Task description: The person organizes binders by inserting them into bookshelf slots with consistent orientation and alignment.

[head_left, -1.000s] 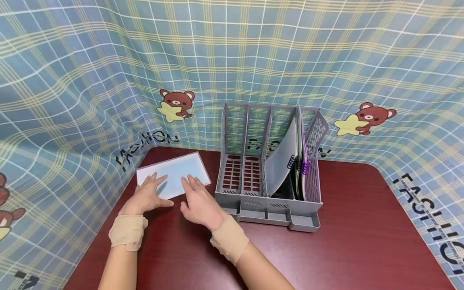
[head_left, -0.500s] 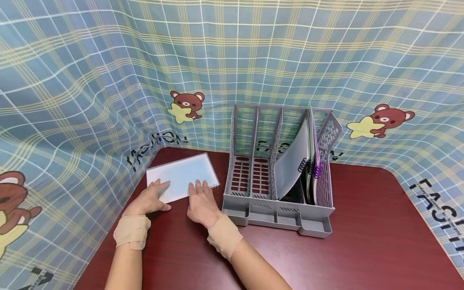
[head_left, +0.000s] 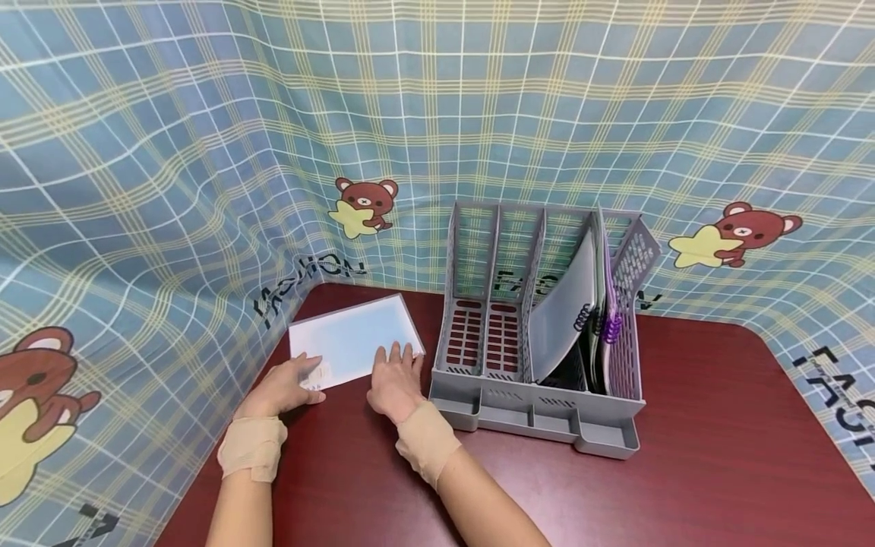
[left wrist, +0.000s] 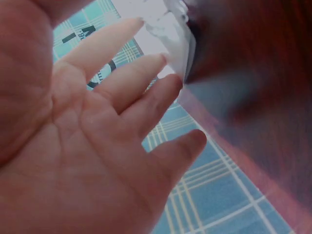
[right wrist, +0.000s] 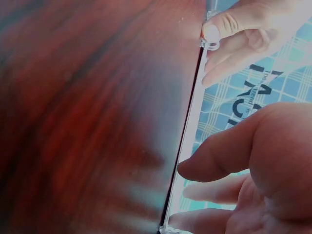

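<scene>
A thin notebook [head_left: 362,334] with a pale blue and white cover lies on the table; clear binding rings show along its near edge in the right wrist view. My left hand [head_left: 276,386] is at the near left corner, fingers over the cover and thumb by the edge. In the left wrist view its fingers [left wrist: 129,80] are spread and nearly straight. At the near right corner my right hand [head_left: 396,386] lays extended fingers on the cover. Its thumb [right wrist: 209,158] touches the near edge in the right wrist view.
Just right of the notebook stands a grey file rack [head_left: 506,391] with upright dividers and small front trays. Several spiral notebooks [head_left: 567,304] lean in its right-hand slots. A plaid curtain [head_left: 492,114] hangs behind and beside the dark red table [head_left: 704,425].
My right hand has come down onto the notebook and shifted right to its near right corner. My left hand has drawn closer around the near left corner. The head view has turned slightly left.
</scene>
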The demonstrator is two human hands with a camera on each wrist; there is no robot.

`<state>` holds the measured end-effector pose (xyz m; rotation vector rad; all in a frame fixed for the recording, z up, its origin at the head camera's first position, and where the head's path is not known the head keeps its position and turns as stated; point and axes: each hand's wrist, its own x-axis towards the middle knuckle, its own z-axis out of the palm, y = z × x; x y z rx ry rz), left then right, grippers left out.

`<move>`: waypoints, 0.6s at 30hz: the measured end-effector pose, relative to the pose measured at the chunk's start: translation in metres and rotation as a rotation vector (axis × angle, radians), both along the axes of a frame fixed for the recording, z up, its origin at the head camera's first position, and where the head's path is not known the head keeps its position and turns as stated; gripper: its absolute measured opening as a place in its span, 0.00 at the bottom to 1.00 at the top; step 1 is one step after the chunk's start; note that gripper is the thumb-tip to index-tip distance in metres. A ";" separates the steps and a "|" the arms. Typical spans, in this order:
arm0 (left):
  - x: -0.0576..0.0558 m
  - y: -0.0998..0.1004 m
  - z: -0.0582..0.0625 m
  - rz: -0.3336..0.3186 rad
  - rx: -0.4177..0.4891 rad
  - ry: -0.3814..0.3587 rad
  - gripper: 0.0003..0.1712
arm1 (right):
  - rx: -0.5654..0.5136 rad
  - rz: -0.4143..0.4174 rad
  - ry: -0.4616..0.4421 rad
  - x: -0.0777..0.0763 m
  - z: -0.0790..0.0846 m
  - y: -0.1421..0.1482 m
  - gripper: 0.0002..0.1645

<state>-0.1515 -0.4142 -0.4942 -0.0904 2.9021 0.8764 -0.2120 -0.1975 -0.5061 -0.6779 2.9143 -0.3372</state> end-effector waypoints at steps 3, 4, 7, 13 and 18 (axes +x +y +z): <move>0.003 0.000 0.001 -0.020 -0.030 0.011 0.44 | 0.026 -0.003 0.029 0.002 -0.001 -0.002 0.43; 0.003 0.001 0.002 -0.028 -0.040 0.019 0.43 | 0.030 -0.005 0.044 0.002 -0.001 -0.002 0.42; 0.004 0.003 0.003 -0.054 -0.071 0.033 0.40 | 0.030 -0.006 0.086 0.003 -0.002 -0.001 0.37; 0.005 0.004 0.003 -0.054 -0.020 0.002 0.35 | 0.005 0.005 0.102 0.004 -0.001 0.001 0.30; 0.006 0.002 0.003 -0.062 0.009 -0.026 0.33 | 0.005 -0.008 0.096 0.005 -0.001 -0.002 0.27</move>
